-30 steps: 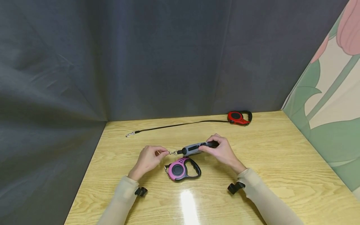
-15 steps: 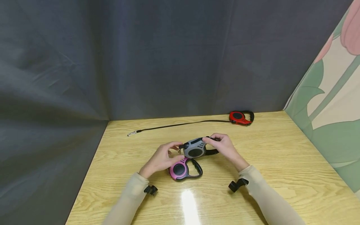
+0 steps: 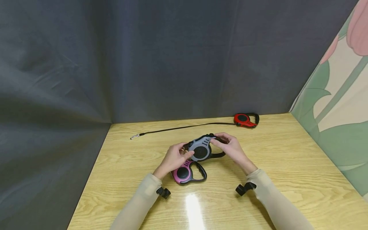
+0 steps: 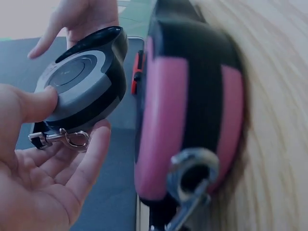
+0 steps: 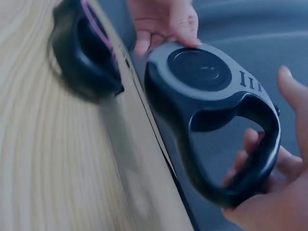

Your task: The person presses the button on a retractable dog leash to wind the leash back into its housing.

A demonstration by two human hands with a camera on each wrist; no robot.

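A grey and black retractable dog leash (image 3: 200, 151) is held up between both hands, just behind a pink one. My left hand (image 3: 173, 158) pinches its front end, thumb on the flat side and fingers beneath, as the left wrist view shows. There the metal clip (image 4: 65, 137) hangs close at the leash's mouth, above the fingers. My right hand (image 3: 233, 149) holds the black handle loop (image 5: 231, 192), fingers curled under it; the thumb stands away from it in the right wrist view. The pink retractable leash (image 3: 182, 173) lies on the table beneath, partly covered by the left hand.
Farther back on the wooden table (image 3: 120, 179) lies a red retractable leash (image 3: 242, 118). Its black strap (image 3: 184, 127) stretches left to a metal clip (image 3: 134, 136). A dark curtain (image 3: 172, 64) borders the table's back and left; a flowered panel (image 3: 342, 105) stands at right.
My left hand has moved right, from the stretched-out clip to the front of the grey leash. The clip now sits against the case, which has turned its flat side up toward the head camera.
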